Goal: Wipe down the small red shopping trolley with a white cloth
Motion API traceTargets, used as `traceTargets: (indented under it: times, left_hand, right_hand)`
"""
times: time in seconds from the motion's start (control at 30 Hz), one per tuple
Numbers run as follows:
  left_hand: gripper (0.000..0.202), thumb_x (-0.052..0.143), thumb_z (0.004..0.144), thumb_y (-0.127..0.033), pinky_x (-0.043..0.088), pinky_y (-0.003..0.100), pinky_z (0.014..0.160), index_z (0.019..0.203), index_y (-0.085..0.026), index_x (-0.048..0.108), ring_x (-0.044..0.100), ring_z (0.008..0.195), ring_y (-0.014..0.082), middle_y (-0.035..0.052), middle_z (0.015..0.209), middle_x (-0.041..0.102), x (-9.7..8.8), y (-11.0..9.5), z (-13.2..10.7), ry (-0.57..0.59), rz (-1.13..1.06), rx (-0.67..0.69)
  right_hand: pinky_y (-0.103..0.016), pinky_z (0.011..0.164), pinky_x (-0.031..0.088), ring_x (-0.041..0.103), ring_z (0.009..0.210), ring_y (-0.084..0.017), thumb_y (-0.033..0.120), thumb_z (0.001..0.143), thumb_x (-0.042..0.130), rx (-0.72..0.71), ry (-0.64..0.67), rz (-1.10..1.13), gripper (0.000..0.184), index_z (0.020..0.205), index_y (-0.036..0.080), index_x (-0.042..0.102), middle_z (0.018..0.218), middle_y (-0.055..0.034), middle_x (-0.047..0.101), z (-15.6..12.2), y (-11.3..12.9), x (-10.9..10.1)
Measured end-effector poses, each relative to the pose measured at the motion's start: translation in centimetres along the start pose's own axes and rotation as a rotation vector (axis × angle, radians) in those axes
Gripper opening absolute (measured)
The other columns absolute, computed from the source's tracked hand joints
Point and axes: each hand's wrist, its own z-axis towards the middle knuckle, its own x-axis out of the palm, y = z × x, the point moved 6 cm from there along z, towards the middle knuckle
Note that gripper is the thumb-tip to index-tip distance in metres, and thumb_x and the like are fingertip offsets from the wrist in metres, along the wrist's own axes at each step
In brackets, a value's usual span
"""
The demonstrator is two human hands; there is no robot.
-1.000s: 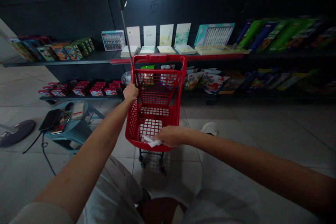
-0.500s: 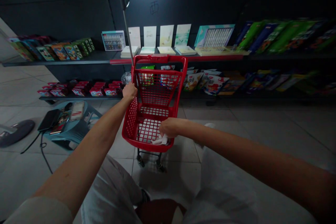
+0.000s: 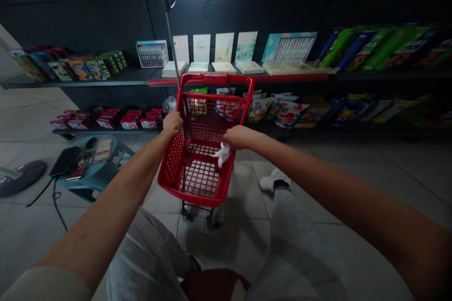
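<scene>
A small red shopping cart with a lattice basket stands on wheels in front of me. My left hand is closed around the left upper rim of its basket. Over the right side of the basket, my right hand grips a crumpled white cloth, which hangs down inside against the right wall. Whether the cloth is fabric or paper tissue I cannot tell. Only the backs of both hands show well; some fingertips are hidden.
Behind the cart, a dark shelf carries boxes, books and bagged goods on two levels. A blue-grey stool at the left holds a black device with cables. A thin metal pole rises behind the cart's left side. My shoe is right of the cart.
My right hand has moved up and away from me with the cloth, from the basket's near right corner to its right side. The cart has turned slightly; my left hand stays on the rim.
</scene>
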Motion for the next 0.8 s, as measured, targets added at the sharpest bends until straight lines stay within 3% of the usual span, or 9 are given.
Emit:
traceTargets:
  times: [0.1,0.2,0.5,0.6,0.7,0.77,0.8]
  left_hand:
    - [0.041,0.04,0.105,-0.035,0.05,0.037,0.103,0.132,-0.012,0.061,0.068,0.122,0.0316,0.0242,0.124,0.071,0.1,0.4,0.4,0.015,0.011,0.024]
    - [0.042,0.036,0.105,-0.034,0.049,0.038,0.104,0.133,-0.012,0.06,0.067,0.123,0.0315,0.0253,0.126,0.07,0.2,0.8,1.1,0.023,0.027,0.07]
    - [0.053,0.028,0.106,-0.042,0.051,0.045,0.102,0.141,-0.011,0.054,0.068,0.121,0.0356,0.0263,0.127,0.069,0.2,2.6,1.7,0.047,0.064,0.087]
    - [0.064,0.037,0.104,-0.046,0.045,0.048,0.112,0.156,-0.01,0.037,0.057,0.137,0.0356,0.0262,0.148,0.056,0.0,3.2,-0.3,0.041,0.093,0.139]
    - [0.079,0.045,0.1,-0.045,0.028,0.059,0.124,0.164,-0.005,0.021,0.022,0.159,0.0382,0.0268,0.17,0.024,-0.9,3.5,-3.7,-0.023,0.191,0.196]
    - [0.074,0.044,0.101,-0.045,0.012,0.068,0.126,0.163,-0.007,0.029,0.008,0.162,0.0384,0.0242,0.173,0.016,-1.3,3.1,-6.5,-0.041,0.247,0.25]
    - [0.068,0.042,0.102,-0.046,0.008,0.069,0.126,0.16,-0.01,0.038,0.008,0.162,0.0378,0.0224,0.173,0.02,-1.4,2.7,-7.9,-0.038,0.257,0.297]
  right_hand:
    - [-0.038,0.088,0.052,0.073,0.108,-0.033,0.023,0.095,0.057,0.092,-0.076,-0.024,0.027,0.106,0.016,0.08,0.115,-0.0203,0.076,0.5,-3.2,-0.7]
    - [-0.039,0.089,0.051,0.073,0.108,-0.034,0.026,0.093,0.058,0.157,-0.121,0.011,0.028,0.108,0.018,0.08,0.115,-0.0193,0.077,1.3,-4.7,-0.7]
    - [-0.035,0.088,0.048,0.072,0.11,-0.032,0.034,0.1,0.044,0.22,-0.277,0.091,0.042,0.109,0.018,0.081,0.113,-0.0179,0.078,3.0,-2.2,0.3]
    - [-0.036,0.087,0.048,0.073,0.108,-0.033,0.035,0.1,0.042,0.224,-0.265,0.085,0.045,0.109,0.016,0.081,0.113,-0.0196,0.078,3.2,-1.6,0.3]
    - [-0.037,0.09,0.047,0.072,0.111,-0.033,0.033,0.099,0.042,0.22,-0.281,0.08,0.045,0.112,0.016,0.081,0.115,-0.0194,0.077,3.3,-1.5,-0.1]
    - [-0.038,0.093,0.046,0.071,0.113,-0.032,0.032,0.1,0.042,0.233,-0.3,0.075,0.045,0.113,0.014,0.081,0.116,-0.0202,0.077,3.4,-1.5,-0.3]
    - [-0.038,0.095,0.045,0.071,0.114,-0.032,0.032,0.1,0.041,0.246,-0.301,0.074,0.045,0.113,0.014,0.081,0.116,-0.0207,0.077,3.4,-1.6,-0.3]
